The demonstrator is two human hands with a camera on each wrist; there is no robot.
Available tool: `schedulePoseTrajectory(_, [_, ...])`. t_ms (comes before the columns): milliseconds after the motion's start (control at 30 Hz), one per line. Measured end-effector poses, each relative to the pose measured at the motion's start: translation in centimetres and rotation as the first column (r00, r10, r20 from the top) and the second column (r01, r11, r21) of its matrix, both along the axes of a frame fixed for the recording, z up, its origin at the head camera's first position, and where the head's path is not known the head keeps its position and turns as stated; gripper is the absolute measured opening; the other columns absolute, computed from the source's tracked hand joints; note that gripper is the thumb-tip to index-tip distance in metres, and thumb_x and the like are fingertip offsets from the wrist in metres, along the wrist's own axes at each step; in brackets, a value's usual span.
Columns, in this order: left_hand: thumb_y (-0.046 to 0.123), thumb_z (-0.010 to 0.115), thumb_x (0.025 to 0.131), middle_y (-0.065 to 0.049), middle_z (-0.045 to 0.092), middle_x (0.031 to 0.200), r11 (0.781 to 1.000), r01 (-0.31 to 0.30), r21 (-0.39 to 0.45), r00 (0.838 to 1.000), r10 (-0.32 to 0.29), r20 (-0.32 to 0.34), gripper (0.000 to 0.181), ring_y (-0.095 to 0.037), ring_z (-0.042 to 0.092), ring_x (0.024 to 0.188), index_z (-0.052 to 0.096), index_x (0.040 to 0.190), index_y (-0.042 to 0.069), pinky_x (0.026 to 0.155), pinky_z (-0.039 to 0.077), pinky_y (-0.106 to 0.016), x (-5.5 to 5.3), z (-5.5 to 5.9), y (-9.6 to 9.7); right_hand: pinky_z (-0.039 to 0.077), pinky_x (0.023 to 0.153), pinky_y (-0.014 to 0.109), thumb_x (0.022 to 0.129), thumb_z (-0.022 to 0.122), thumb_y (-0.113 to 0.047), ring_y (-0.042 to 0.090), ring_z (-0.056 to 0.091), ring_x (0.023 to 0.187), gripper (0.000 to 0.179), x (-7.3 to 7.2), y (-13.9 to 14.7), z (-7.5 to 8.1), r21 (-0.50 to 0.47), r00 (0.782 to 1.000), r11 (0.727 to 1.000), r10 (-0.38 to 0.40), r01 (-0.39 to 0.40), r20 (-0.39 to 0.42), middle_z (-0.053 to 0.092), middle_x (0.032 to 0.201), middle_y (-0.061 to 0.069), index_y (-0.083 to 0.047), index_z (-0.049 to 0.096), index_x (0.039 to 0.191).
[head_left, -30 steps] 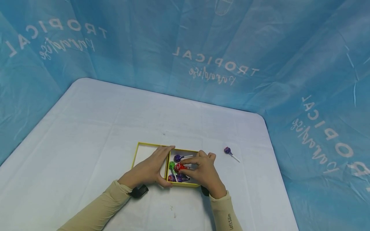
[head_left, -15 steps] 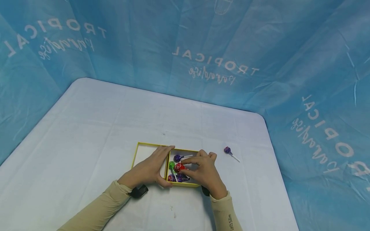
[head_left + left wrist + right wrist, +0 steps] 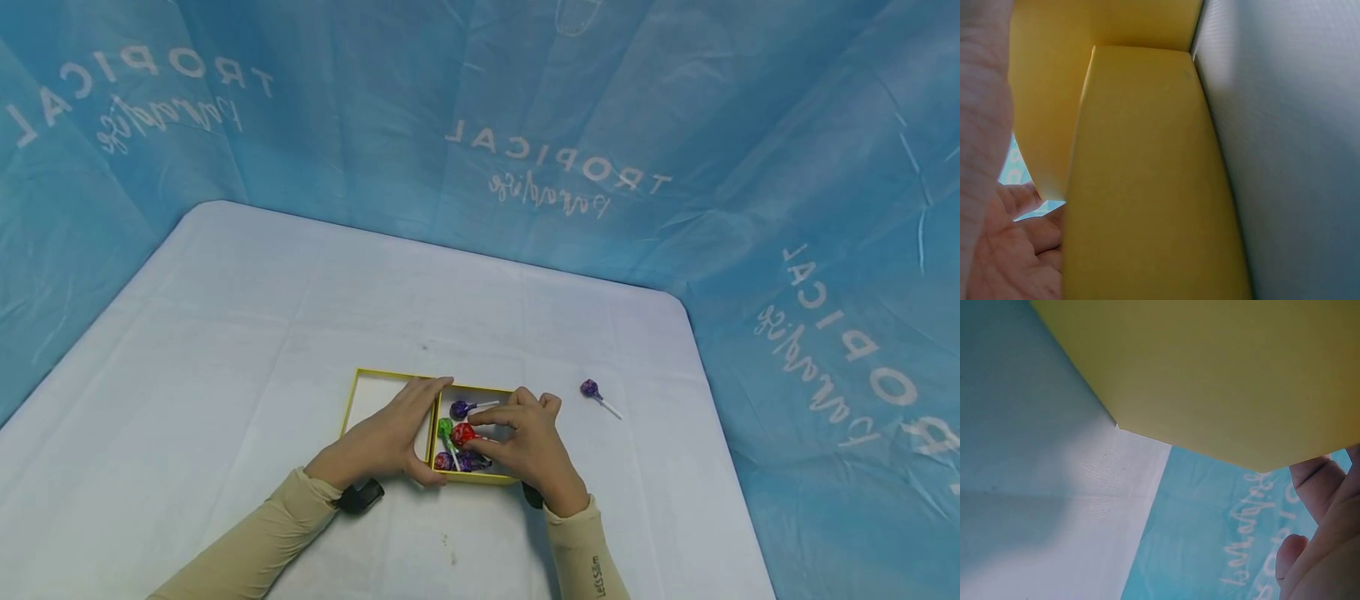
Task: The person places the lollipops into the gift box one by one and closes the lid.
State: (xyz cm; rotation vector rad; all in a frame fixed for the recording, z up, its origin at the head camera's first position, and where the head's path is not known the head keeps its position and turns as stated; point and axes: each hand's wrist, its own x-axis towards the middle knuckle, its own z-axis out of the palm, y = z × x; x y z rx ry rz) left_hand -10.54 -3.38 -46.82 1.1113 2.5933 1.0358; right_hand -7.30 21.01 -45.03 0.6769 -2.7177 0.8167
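Note:
A yellow-edged box (image 3: 483,479) with a white inside lies on the table, several wrapped lollipops in it. My left hand (image 3: 378,443) spans its left end, thumb at the near side and fingers at the far side. Over the box, my right hand (image 3: 536,446) pinches a red lollipop (image 3: 462,433) between thumb and forefinger. Close by in the box lie a green lollipop (image 3: 446,428), a purple one (image 3: 459,409) behind, and more purple ones (image 3: 471,462) in front. Both wrist views show mostly yellow outer walls (image 3: 1147,175); the lollipops are hidden there.
A yellow-rimmed white tray-like part (image 3: 378,392), perhaps the lid, adjoins the box on the left. One purple lollipop (image 3: 590,390) lies apart on the white tablecloth (image 3: 300,292), to the right. Blue printed curtains (image 3: 420,83) stand round the table's back and sides.
The red lollipop's head has turned or shifted slightly in my right fingers. My left hand keeps its place on the box; the other lollipops look unmoved.

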Motion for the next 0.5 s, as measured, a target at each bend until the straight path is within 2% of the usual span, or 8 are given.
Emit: schedulePoseTrajectory(500, [0.053,0.093,0.06,-0.013,0.041,0.15,1.0,0.008,0.001,1.0,-0.008,0.0,0.129,-0.02,0.041,0.129,0.024,0.157,0.003,0.107,0.046,-0.043,-0.06,-0.12,0.0,0.013,0.076,0.043,0.066,0.095,-0.032,0.003,0.038,0.077,0.029,0.13,-0.04,0.16,-0.015,1.0,1.0,0.021,-0.021,-0.008,0.069,0.075,-0.014,-0.026,0.083,0.093])
